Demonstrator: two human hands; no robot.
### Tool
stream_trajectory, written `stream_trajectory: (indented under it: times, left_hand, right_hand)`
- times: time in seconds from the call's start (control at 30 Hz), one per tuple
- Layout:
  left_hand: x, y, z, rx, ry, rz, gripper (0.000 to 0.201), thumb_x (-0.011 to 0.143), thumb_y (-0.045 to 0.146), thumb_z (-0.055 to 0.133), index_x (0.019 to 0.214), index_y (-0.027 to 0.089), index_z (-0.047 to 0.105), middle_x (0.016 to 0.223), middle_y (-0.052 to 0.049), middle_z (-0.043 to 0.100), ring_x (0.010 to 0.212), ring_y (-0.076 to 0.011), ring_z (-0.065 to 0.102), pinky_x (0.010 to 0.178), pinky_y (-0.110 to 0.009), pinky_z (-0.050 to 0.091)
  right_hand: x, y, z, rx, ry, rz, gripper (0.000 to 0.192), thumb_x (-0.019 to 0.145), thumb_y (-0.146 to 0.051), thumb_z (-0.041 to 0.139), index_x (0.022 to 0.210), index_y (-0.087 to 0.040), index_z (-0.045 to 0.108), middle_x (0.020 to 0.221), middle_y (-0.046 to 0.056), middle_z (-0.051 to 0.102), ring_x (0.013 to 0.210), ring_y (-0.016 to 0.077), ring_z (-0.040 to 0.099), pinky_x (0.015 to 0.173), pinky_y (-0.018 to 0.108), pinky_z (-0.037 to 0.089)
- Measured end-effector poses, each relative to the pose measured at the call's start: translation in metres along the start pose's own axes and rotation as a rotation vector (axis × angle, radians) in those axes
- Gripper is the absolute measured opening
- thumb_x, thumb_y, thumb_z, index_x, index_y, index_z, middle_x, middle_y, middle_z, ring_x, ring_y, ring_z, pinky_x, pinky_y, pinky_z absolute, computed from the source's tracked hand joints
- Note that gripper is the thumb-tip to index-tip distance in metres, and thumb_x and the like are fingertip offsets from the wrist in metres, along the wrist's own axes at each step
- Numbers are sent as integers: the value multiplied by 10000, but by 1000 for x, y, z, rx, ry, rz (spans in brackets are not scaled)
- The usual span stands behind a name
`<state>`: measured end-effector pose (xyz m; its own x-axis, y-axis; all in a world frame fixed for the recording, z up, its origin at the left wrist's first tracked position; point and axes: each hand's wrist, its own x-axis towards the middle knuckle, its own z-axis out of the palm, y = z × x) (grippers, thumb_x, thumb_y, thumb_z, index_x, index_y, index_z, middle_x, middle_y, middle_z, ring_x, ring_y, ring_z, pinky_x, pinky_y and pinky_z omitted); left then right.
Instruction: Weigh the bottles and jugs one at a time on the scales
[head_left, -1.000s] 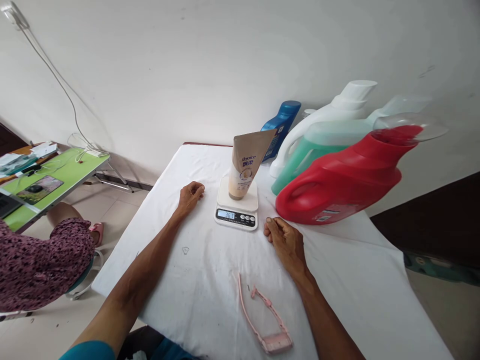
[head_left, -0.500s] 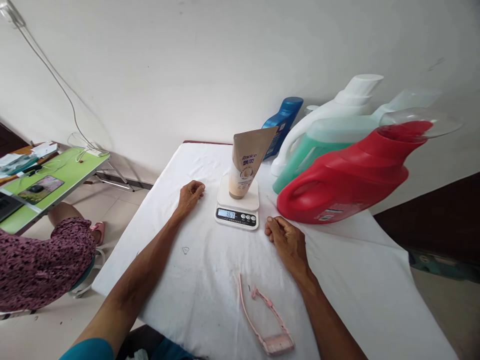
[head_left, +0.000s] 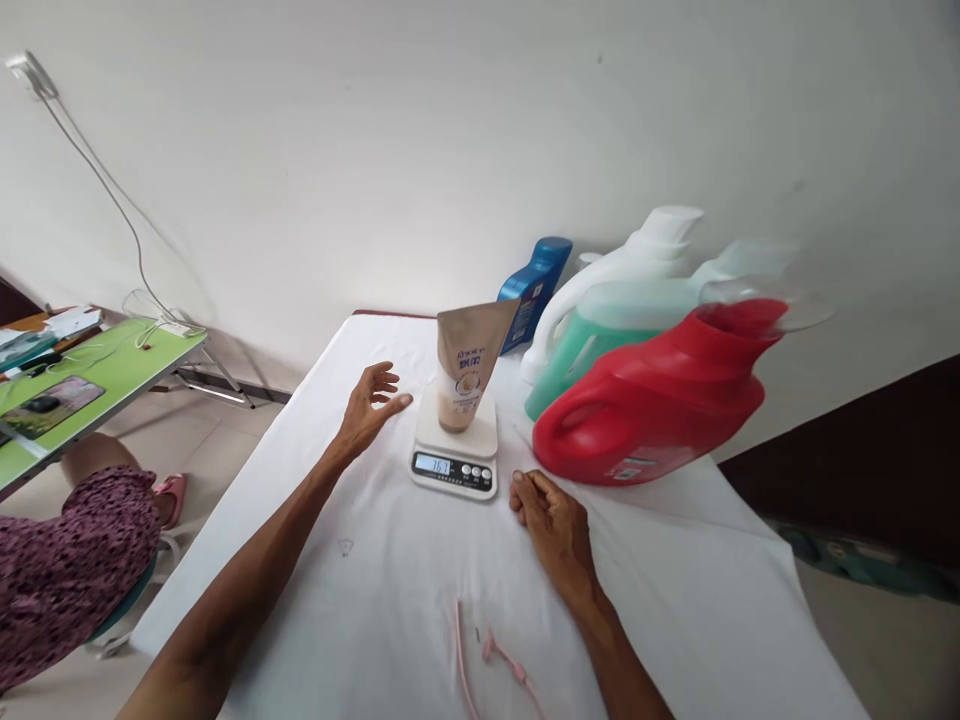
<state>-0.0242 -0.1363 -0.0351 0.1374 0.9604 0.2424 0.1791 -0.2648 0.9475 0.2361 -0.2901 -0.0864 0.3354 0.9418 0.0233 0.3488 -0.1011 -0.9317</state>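
Observation:
A beige squeeze tube [head_left: 466,362] stands on its cap on the platform of a white digital kitchen scale [head_left: 454,462], whose lit display appears to read 367. To the left of the scale, my left hand [head_left: 372,404] is open, its fingers apart and the thumb pointing at the tube without touching it. My right hand [head_left: 553,520] rests on the cloth just right of the scale's front corner. Its fingers are curled in with the thumb against them, and nothing shows in them.
A red jug [head_left: 645,410], a green bottle [head_left: 585,345], a white jug [head_left: 637,245] and a blue bottle [head_left: 536,290] stand by the wall. A pink strap [head_left: 517,670] lies on the white tablecloth [head_left: 360,630]. Left, a person in a patterned skirt [head_left: 82,570] sits by a green table [head_left: 127,370].
My left hand has opened from a closed pose and its thumb now points toward the tube. My right hand stays curled. The view has shifted, so the table appears lower and farther left.

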Motion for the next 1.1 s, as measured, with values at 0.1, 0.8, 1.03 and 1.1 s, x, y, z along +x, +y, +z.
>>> stream_trajectory:
  times: [0.1, 0.8, 1.03, 1.1]
  left_hand:
    - [13, 24, 18, 36, -143, 103, 1020, 624, 528, 969, 1490, 232, 519, 1467, -167, 643, 1315, -336, 635, 1085, -487, 512]
    - [100, 54, 125, -180, -243, 67, 462, 648, 389, 975, 976, 115, 800, 1009, -127, 824, 966, -304, 780, 834, -393, 632]
    - [68, 75, 130, -273, -311, 83, 486, 628, 399, 993, 979, 126, 797, 986, -102, 825, 951, -287, 783, 853, -399, 647]
    - [42, 92, 120, -243, -378, 89, 445, 642, 374, 989, 970, 144, 796, 971, -88, 827, 922, -272, 786, 830, -390, 658]
  right_hand:
    - [1, 7, 0, -24, -9, -7, 534, 971, -698, 478, 690, -247, 525, 625, -2, 581, 565, 166, 508, 553, 288, 386]
    - [-1, 5, -4, -50, -9, 7, 551, 1017, -688, 460, 693, -243, 500, 643, -10, 570, 596, 162, 501, 583, 269, 390]
    - [2, 1, 0, 9, -5, -23, 482, 1030, -600, 477, 701, -249, 451, 638, -26, 545, 587, 144, 459, 588, 271, 358]
    - [4, 1, 2, 3, 2, -50, 463, 1031, -573, 466, 701, -250, 436, 631, -32, 518, 589, 141, 439, 591, 275, 344]
